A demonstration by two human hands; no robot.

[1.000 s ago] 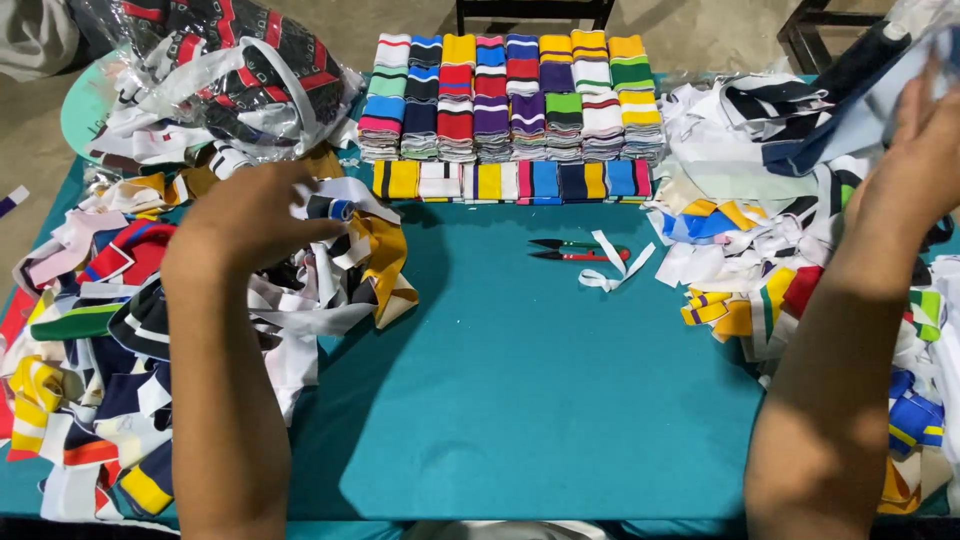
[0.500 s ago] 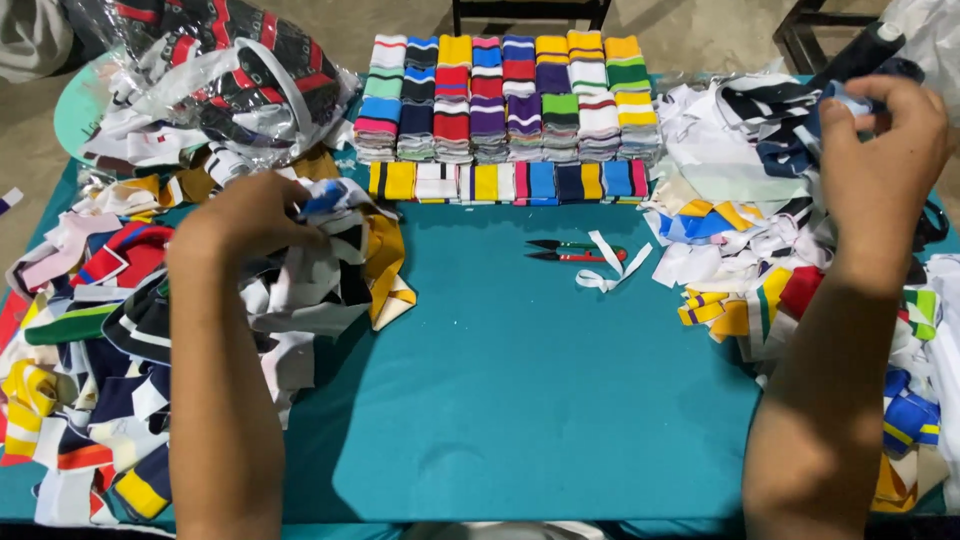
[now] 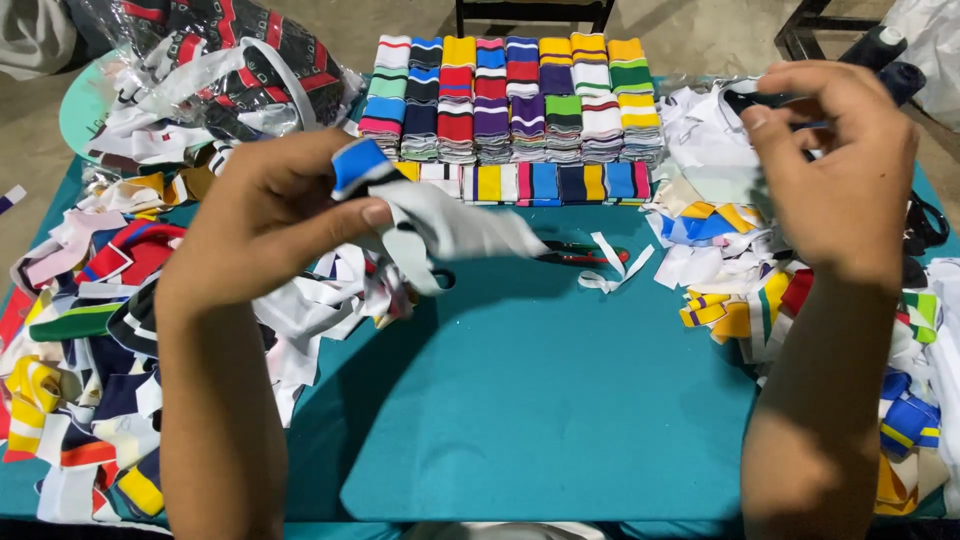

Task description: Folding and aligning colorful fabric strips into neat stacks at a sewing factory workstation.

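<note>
My left hand [image 3: 270, 225] is raised over the teal table [image 3: 540, 400] and pinches a white knit strip with a blue end [image 3: 450, 225], which droops to the right. It hangs just right of the heap of mixed coloured strips [image 3: 80, 330] on the table's left side. My right hand [image 3: 840, 180] is lifted at the upper right with its fingers curled on a dark fabric strip [image 3: 748, 98], above another heap of strips [image 3: 720, 230].
Neat stacks of folded striped knit bands [image 3: 510, 100] stand at the back, with a row of flat bands [image 3: 540, 182] in front. Red-handled scissors [image 3: 585, 255] and a white ribbon scrap [image 3: 615, 268] lie mid-table. A clear plastic bag of fabric [image 3: 220, 60] sits back left.
My left hand has lifted out of the left heap and moved right with the white and blue strip. My right hand has come down and inward from the far right.
</note>
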